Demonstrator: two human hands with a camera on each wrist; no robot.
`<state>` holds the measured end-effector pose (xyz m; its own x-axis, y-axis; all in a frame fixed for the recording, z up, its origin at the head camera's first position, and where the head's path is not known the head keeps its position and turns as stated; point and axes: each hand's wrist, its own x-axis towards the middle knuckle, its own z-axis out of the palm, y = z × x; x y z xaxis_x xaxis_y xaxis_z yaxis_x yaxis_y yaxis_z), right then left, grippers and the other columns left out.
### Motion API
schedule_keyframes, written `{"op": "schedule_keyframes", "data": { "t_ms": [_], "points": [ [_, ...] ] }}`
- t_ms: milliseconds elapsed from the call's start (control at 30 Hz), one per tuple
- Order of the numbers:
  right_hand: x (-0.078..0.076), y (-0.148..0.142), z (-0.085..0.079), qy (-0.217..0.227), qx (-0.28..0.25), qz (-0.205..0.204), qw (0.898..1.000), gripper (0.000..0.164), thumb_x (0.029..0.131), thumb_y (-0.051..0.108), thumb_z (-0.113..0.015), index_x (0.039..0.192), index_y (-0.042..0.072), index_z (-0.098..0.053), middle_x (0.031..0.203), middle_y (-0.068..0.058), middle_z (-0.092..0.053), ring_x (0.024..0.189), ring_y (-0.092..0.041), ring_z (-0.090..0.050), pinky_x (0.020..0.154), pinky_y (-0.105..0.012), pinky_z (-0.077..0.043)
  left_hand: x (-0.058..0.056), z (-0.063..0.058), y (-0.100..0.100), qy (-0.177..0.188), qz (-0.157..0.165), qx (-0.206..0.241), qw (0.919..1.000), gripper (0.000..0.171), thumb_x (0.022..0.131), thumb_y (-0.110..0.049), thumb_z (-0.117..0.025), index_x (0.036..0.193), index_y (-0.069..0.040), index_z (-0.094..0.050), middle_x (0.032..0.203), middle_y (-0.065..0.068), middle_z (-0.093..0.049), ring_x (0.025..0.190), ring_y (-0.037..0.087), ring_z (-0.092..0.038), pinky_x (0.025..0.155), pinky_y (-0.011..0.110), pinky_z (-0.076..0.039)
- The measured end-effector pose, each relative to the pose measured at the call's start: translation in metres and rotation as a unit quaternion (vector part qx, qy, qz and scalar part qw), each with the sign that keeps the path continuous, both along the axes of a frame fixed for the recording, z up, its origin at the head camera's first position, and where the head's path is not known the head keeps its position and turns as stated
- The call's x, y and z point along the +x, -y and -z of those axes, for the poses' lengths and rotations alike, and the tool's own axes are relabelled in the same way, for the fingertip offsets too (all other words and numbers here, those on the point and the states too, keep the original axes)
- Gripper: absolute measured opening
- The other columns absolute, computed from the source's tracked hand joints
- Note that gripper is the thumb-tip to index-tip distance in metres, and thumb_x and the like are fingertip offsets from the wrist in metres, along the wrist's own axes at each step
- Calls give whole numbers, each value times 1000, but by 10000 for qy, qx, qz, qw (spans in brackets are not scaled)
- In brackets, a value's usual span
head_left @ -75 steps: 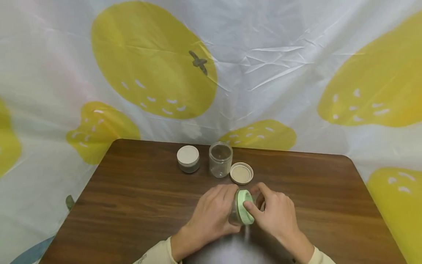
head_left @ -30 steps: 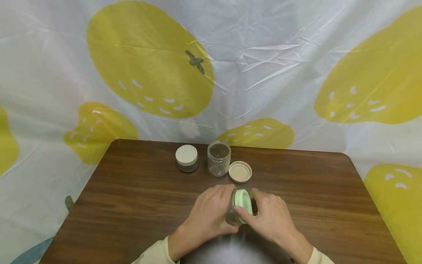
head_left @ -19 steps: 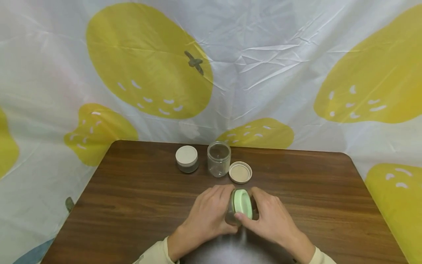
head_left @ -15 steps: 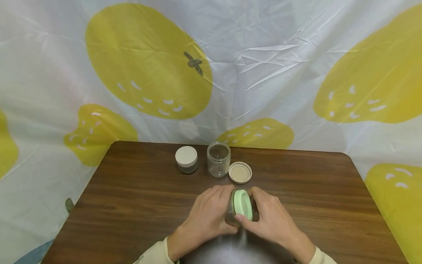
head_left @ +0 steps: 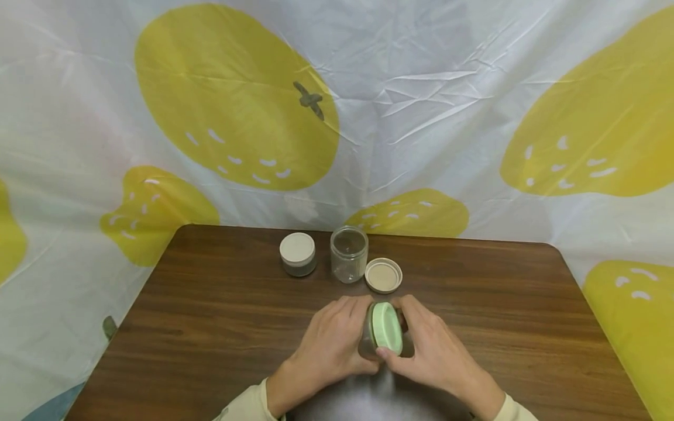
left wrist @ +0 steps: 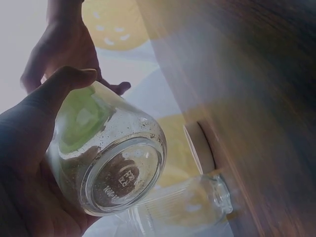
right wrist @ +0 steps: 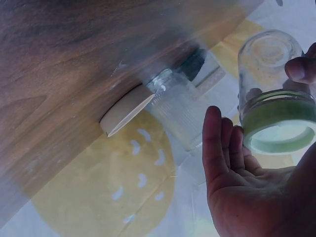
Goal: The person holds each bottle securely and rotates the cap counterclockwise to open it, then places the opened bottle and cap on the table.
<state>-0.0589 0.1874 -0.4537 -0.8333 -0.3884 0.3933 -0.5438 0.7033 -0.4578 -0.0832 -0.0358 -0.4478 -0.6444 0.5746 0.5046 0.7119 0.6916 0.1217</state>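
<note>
My left hand (head_left: 334, 333) wraps around a clear glass jar (head_left: 368, 339), tipped on its side above the table. A pale green lid (head_left: 387, 328) sits on the jar's mouth, facing right. My right hand (head_left: 434, 348) holds the lid by its rim, thumb at the lower edge and fingers at the far edge. In the left wrist view the bottom of the glass jar (left wrist: 123, 177) faces the camera, with embossed marks on it. The right wrist view shows the right palm (right wrist: 252, 197) beside the green lid (right wrist: 276, 116); some of the contact is hidden.
At the back of the brown wooden table (head_left: 221, 316) stand a small jar with a white lid (head_left: 298, 254) and a taller clear jar without a lid (head_left: 350, 255). A beige lid (head_left: 384, 275) lies beside the taller jar. A fruit-print cloth (head_left: 421, 117) hangs behind.
My right thumb has slid down the lid's rim to its lower edge, and the right fingers have closed in on the far edge. The left hand keeps its hold on the jar.
</note>
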Motion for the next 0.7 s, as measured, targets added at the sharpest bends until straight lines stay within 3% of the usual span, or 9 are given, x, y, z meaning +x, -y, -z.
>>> {"op": "schedule_keyframes", "data": {
  "t_ms": [300, 400, 467, 533, 633, 700],
  "points": [
    [3, 3, 2, 154, 302, 333, 9989, 72, 85, 58, -80, 136, 14, -56, 110, 12, -61, 91, -6, -63, 77, -29, -56, 0, 0, 3, -25, -14, 21, 10000, 83, 56, -56, -91, 121, -13, -61, 98, -5, -69, 90, 10, -66, 78, 28, -58],
    [4, 5, 1, 329, 196, 607, 9974, 61, 86, 50, -80, 131, 13, -61, 101, 11, -66, 86, -8, -67, 74, -29, -56, 0, 0, 3, -2, -17, 26, 10000, 83, 56, -55, -91, 121, -13, -61, 97, -6, -68, 90, 10, -65, 78, 27, -58],
    [4, 7, -1, 328, 90, 858, 9957, 40, 91, 43, -77, 118, 15, -69, 86, 13, -66, 74, -6, -64, 66, -28, -54, 0, 0, 3, 10, -14, 31, 10000, 83, 55, -54, -91, 121, -13, -60, 97, -6, -68, 90, 10, -65, 78, 28, -58],
    [4, 8, -3, 276, 49, 1157, 9929, 18, 97, 37, -71, 91, 20, -70, 68, 14, -58, 61, -5, -56, 57, -27, -48, 0, 0, 3, 11, -10, 39, 10000, 83, 54, -52, -91, 120, -13, -60, 96, -6, -68, 90, 11, -65, 78, 28, -58],
    [6, 11, -7, 303, 193, 1587, 9867, 43, 104, 36, -62, 63, 25, -54, 54, 13, -43, 52, -7, -43, 51, -29, -40, 1, 1, 2, -8, -18, 19, 10000, 83, 54, -52, -92, 120, -14, -60, 97, -5, -68, 91, 11, -66, 78, 29, -58],
    [7, 13, -10, 484, 334, 1789, 9821, 54, 105, 41, -58, 55, 27, -44, 51, 12, -39, 50, -10, -41, 49, -31, -38, 1, 2, 1, -27, -18, -3, 10000, 83, 54, -53, -92, 120, -13, -60, 98, -5, -68, 92, 12, -67, 78, 29, -59]
  ]
}}
